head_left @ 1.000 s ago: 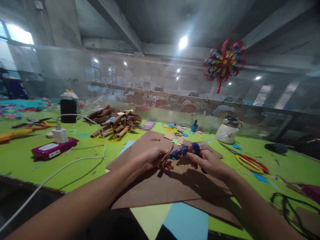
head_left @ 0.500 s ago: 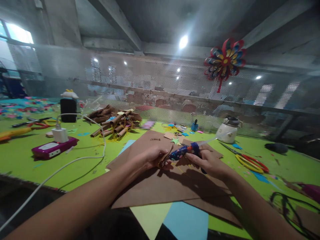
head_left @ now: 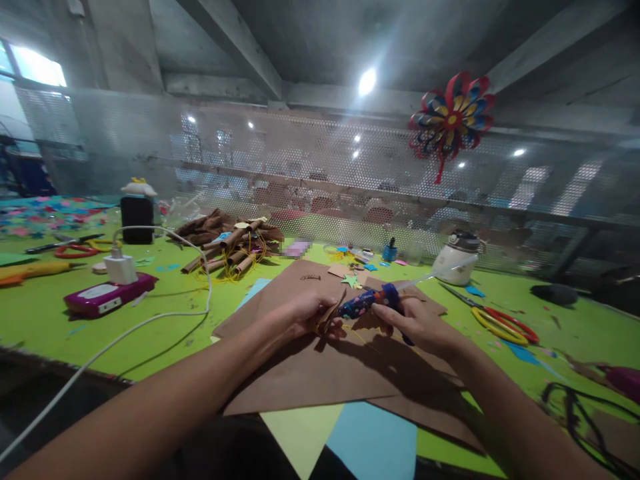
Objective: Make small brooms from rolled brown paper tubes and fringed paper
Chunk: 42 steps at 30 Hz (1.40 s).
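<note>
My right hand point(head_left: 417, 323) is wrapped round a dark blue patterned glue gun point(head_left: 357, 305), with a clear glue stick point(head_left: 420, 280) poking out of its back end. The gun's nozzle end points left, up against a small piece of brown paper point(head_left: 331, 315). That piece is pinched in my left hand point(head_left: 310, 313); its exact shape is partly hidden by the fingers. A thin yellow string point(head_left: 363, 339) trails below it. Under both hands lie large brown paper sheets point(head_left: 300, 387). A green paper star point(head_left: 351, 281) rests just beyond the gun.
Red-and-yellow scissors point(head_left: 500, 325) lie at right, near a white bottle point(head_left: 456, 260). Rolled brown paper tubes point(head_left: 235, 247) are piled at back left. A white cable point(head_left: 207, 280) runs from a purple power strip point(head_left: 110, 295) across the left side. Black cable point(head_left: 570, 407) curls at lower right.
Both hands stay almost where they were, with the glue gun still at the brown paper piece. The view has shifted very slightly.
</note>
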Available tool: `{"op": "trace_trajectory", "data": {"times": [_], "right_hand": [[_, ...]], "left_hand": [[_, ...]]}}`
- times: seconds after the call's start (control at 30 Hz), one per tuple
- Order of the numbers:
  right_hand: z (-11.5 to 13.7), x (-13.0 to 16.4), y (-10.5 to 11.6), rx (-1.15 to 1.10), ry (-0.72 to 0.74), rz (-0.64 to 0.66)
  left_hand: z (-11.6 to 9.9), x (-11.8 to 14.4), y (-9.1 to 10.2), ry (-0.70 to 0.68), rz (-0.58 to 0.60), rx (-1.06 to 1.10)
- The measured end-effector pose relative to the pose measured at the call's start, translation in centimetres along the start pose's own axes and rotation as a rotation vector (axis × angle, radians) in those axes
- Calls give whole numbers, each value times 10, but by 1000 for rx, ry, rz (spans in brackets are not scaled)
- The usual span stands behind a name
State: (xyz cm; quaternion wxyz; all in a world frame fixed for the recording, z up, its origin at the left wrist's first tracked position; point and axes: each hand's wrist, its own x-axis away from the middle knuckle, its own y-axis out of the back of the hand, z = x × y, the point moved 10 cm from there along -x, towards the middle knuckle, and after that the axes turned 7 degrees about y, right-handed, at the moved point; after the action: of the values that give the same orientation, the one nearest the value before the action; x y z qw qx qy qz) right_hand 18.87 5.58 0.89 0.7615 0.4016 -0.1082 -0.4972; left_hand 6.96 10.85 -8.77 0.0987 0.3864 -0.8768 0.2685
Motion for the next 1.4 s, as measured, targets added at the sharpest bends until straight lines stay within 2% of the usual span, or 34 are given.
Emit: {"op": "trace_trajectory", "data": {"times": [0.2,0.4,0.6,0.73,0.87,1.1,1.4], "right_hand": [[11,1,7,92,45,-59],[10,2,6,99,37,-59],[5,1,0,-2,6,-12],[8,-2,-5,-52,73,35],[8,-1,-4,-72,53,26],[6,3,3,0,-29,-51],[5,2,3,66,-1,-35]], "left_hand": [[-1,5,0,30,-100,8],[-3,5,-4,-7,-28,-9],[-1,4,5,13,-110,48],[-1,6,2,29,-103,11],[-3,6,0,5,-87,15],[-1,6,1,22,-128,-1],[-1,6,3,40,-155,5]]}}
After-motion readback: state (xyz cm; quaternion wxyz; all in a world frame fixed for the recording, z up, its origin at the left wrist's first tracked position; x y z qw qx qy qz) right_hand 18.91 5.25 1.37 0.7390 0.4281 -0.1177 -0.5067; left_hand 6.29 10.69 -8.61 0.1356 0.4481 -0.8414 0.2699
